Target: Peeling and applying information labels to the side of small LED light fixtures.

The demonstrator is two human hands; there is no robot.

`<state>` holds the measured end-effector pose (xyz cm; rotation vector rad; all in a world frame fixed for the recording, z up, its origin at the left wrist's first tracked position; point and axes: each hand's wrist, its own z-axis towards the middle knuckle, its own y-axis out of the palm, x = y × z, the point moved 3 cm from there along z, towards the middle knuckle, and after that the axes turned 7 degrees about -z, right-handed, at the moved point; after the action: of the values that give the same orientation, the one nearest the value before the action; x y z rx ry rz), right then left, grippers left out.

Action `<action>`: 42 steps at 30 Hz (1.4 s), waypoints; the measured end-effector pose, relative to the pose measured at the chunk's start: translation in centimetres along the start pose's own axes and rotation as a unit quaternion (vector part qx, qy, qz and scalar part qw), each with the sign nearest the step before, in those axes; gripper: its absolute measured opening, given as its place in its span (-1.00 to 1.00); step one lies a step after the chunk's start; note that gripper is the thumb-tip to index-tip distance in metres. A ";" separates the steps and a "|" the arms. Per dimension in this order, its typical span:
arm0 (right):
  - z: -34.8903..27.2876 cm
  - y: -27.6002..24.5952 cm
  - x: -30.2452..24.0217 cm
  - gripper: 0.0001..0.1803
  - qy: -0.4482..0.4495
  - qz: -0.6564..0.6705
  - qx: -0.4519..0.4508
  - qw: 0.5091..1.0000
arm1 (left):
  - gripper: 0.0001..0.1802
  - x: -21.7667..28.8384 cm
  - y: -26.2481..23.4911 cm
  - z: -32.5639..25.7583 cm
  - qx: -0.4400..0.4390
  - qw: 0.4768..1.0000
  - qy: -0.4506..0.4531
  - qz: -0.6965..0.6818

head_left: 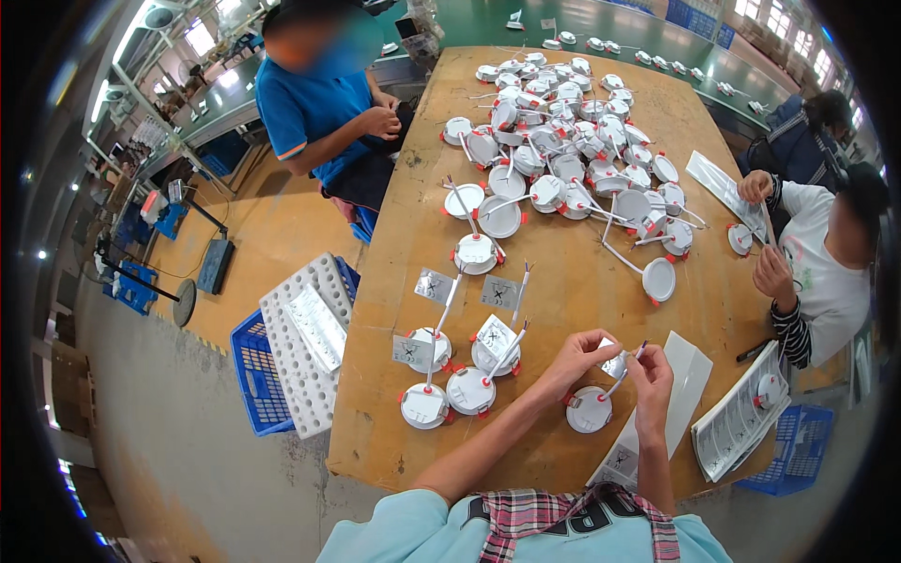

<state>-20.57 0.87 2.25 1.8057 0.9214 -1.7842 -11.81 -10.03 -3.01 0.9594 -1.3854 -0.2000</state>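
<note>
While both hands work low over the brown worktable [563, 314], the left hand [584, 358] has its thumb and fingertips pinched on a small silver label [613, 363], and the right hand [652, 380] has its fingertips clamped near the upper end of a white cable [613, 387]. The hands are close but apart, with the label right between them! That cable rises from a round white downlight [589, 411], lying on the table just below the left hand, red tab showing at its edge. Under the right forearm runs a pale label sheet [683, 375], silver labels at its near end.

Over to the left, four labelled downlights [425, 406] sit in a cluster, cables up, silver labels flagging out. And beyond, what a heap of downlights [568, 169], tumbled over one another!

At the left edge, a co-worker in blue [319, 113] sits, hands together, their contents too small to tell. On the right, a co-worker in white [821, 253] handles a label strip [723, 183]. Down at left, a blue basket [258, 375] bears a perforated white tray [282, 305].
</note>
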 end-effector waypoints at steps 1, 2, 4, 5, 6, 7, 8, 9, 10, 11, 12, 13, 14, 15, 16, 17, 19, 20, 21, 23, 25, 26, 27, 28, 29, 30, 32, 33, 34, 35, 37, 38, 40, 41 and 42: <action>0.0 -0.1 -0.1 -0.91 -0.004 0.001 -0.002 1.000 | -0.82 0.1 0.1 0.0 0.000 1.000 -0.010 -0.007; -0.1 -0.2 -0.2 -0.90 -0.007 0.002 -0.004 1.000 | -0.82 0.1 0.3 0.1 -0.001 1.000 -0.010 -0.007; -0.1 -0.2 -0.4 -0.90 -0.006 0.007 -0.007 1.000 | -0.82 0.0 0.5 0.0 0.003 0.999 -0.027 -0.024; -0.2 -0.2 -0.4 -0.89 -0.004 0.012 -0.010 1.000 | -0.82 -0.2 0.4 0.1 0.004 0.999 -0.026 -0.024; -0.3 -0.1 -0.4 -0.89 -0.004 0.013 -0.012 1.000 | -0.82 -0.4 0.2 0.2 -0.005 0.999 -0.022 -0.024; -0.3 -0.1 -0.3 -0.89 -0.005 0.017 -0.008 1.000 | -0.83 -0.4 0.2 0.3 -0.014 0.999 -0.019 -0.023; -0.3 0.0 -0.3 -0.88 -0.007 0.022 -0.003 1.000 | -0.83 -0.3 0.1 0.2 -0.013 0.999 -0.019 -0.023; -0.4 0.0 -0.2 -0.88 -0.008 0.022 -0.005 1.000 | -0.82 -0.2 0.0 0.2 -0.015 0.999 -0.035 -0.018; -0.4 -0.1 -0.1 -0.88 -0.008 0.021 -0.001 1.000 | -0.81 -0.1 0.1 0.1 -0.018 0.998 -0.052 -0.015; -0.4 -0.2 -0.1 -0.88 -0.009 0.019 0.003 1.000 | -0.81 0.1 0.2 0.1 -0.019 0.998 -0.052 -0.015; -0.4 -0.2 -0.2 -0.88 -0.010 0.018 0.003 1.000 | -0.80 0.2 0.4 0.1 -0.035 0.997 -0.064 -0.014; -0.6 -0.2 -0.2 -0.88 -0.016 0.019 0.003 1.000 | -0.80 0.2 0.4 -0.1 -0.049 0.996 -0.076 -0.013; -0.7 -0.2 -0.2 -0.88 -0.022 0.019 0.002 1.000 | -0.80 0.3 0.3 -0.2 -0.047 0.996 -0.075 -0.014; -0.8 -0.1 -0.4 -0.88 -0.022 0.019 0.000 1.000 | -0.79 0.2 0.2 -0.3 -0.059 0.995 -0.082 -0.021; -0.9 -0.1 -0.5 -0.88 -0.026 0.012 -0.004 1.000 | -0.79 0.1 0.2 -0.3 -0.072 0.993 -0.090 -0.029; -0.9 -0.1 -0.6 -0.88 -0.029 0.004 -0.007 1.000 | -0.79 0.1 0.2 -0.3 -0.072 0.993 -0.089 -0.030; -1.1 -0.4 -0.5 -0.88 -0.026 0.001 -0.006 1.000 | -0.81 -0.1 0.3 -0.4 -0.083 0.993 -0.081 -0.006; -1.2 -0.6 -0.4 -0.87 -0.023 -0.001 -0.005 1.000 | -0.81 -0.2 0.4 -0.3 -0.086 0.993 -0.084 -0.009; -1.4 -0.8 -0.3 -0.87 -0.019 -0.003 0.002 1.000 | -0.83 0.0 0.6 -0.3 -0.081 0.993 -0.085 -0.002; -1.2 -0.9 0.3 -0.87 -0.026 0.007 -0.001 1.000 | -0.85 0.4 0.5 -0.3 -0.063 0.995 -0.079 0.011; -1.2 -0.7 0.5 -0.87 -0.014 0.012 -0.002 1.000 | -0.89 0.7 -0.2 -0.3 -0.049 0.996 -0.061 0.034; -1.0 -0.6 0.5 -0.87 -0.013 0.023 -0.013 1.000 | -0.90 0.8 -0.3 -0.2 -0.039 0.998 -0.054 0.020; -0.9 -0.8 0.7 -0.87 -0.003 0.015 0.001 1.000 | -0.90 1.0 -0.2 -0.1 -0.036 0.997 -0.061 0.016; -0.9 -0.7 0.7 -0.87 0.002 0.028 -0.013 1.000 | -0.90 1.3 -0.1 -0.2 -0.028 0.997 -0.065 0.013; -0.7 -0.6 0.7 -0.87 0.006 0.043 -0.031 0.999 | -0.90 1.1 -0.3 0.0 -0.029 0.997 -0.075 0.006; -0.5 -0.8 0.8 -0.87 0.016 0.039 -0.028 0.999 | -0.88 0.9 -0.5 0.3 -0.033 0.997 -0.064 0.025; -0.5 -0.9 0.5 -0.88 -0.001 0.024 -0.019 1.000 | -0.87 0.6 -0.5 0.4 -0.019 0.997 -0.058 0.037; -0.6 -1.0 0.3 -0.91 -0.001 0.025 -0.006 1.000 | -0.84 0.7 0.1 0.7 -0.012 0.999 -0.028 0.038; -0.8 -1.0 0.2 -0.91 0.010 0.025 -0.019 0.999 | -0.80 0.8 0.6 0.7 -0.001 0.999 0.004 0.043; -0.7 -1.0 0.0 -0.91 0.004 0.033 -0.012 0.999 | -0.80 1.0 1.3 0.7 0.016 0.999 0.006 0.041; -0.5 -0.9 0.2 -0.92 -0.014 0.034 -0.011 0.999 | -0.69 2.7 2.7 0.2 0.090 0.976 0.115 0.163; -0.4 -0.4 0.5 -0.92 -0.008 0.037 -0.021 0.999 | -0.69 3.5 3.2 -0.6 0.101 0.975 0.114 0.163; -0.3 0.7 0.4 -0.89 -0.011 0.038 -0.024 0.999 | -0.63 6.4 4.9 -2.7 0.140 0.892 0.246 0.351; -0.5 1.3 -0.1 -0.87 -0.010 0.034 -0.038 0.999 | -0.63 7.3 5.5 -3.6 0.149 0.891 0.245 0.352; -0.7 1.4 -0.3 -0.87 -0.008 0.035 -0.047 0.998 | -0.64 8.3 6.2 -4.9 0.128 0.886 0.267 0.356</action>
<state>-19.05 0.31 2.42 1.7409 0.9092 -1.6826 -8.01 -9.21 7.73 0.5861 -1.1656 0.7695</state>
